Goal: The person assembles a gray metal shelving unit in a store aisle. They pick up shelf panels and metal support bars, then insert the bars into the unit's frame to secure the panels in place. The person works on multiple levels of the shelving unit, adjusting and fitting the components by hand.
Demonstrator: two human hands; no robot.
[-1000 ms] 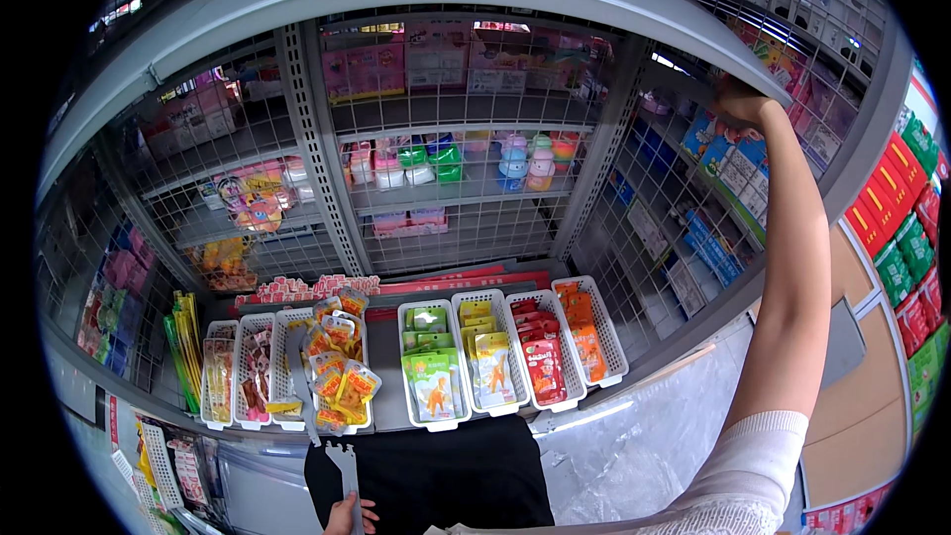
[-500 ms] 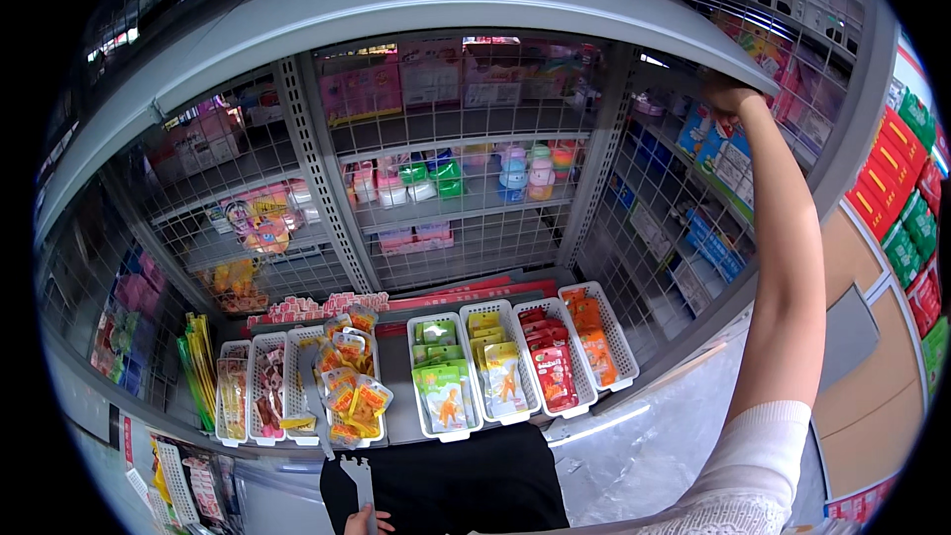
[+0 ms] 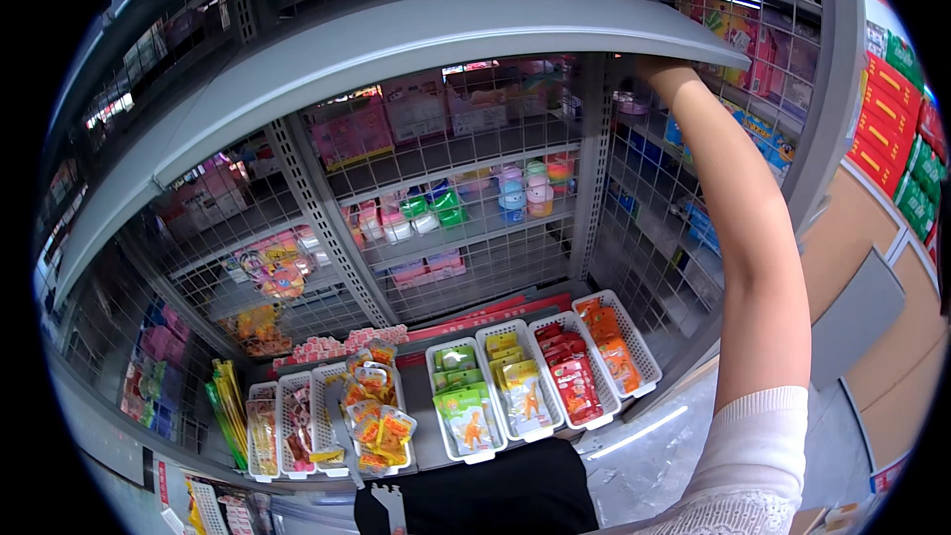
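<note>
Right hand (image 3: 664,70) slides farther under the long grey metal shelf (image 3: 426,40) as the left hand drops out of view

Half a second ago the right hand showed close to the shelf's right front corner; now it sits farther in from that corner. The baskets also lie lower in the view.

Nearest, at the lower edge, spreads a black cloth (image 3: 485,495). Over it stands the notched end of a flat grey metal bracket (image 3: 390,507); the left hand, which gripped it earlier, is out of the picture, so I cannot tell how its fingers are.

From a white knitted sleeve (image 3: 753,456) the bare right forearm (image 3: 758,228) rises to the shelf's underside. Its fingers are hidden there: apart, together or clamped, I cannot tell.

Beyond the cloth, white perforated plastic baskets (image 3: 479,456) hold green, yellow, red and orange packets on the right. To their left, shiny yellow-and-orange packets (image 3: 381,428) lie heaped, with a narrow grey metal strip (image 3: 349,446) beside them.

Farther back, past a slotted grey metal upright (image 3: 321,213), pastel-coloured goods (image 3: 511,194) stand behind wire mesh.
</note>
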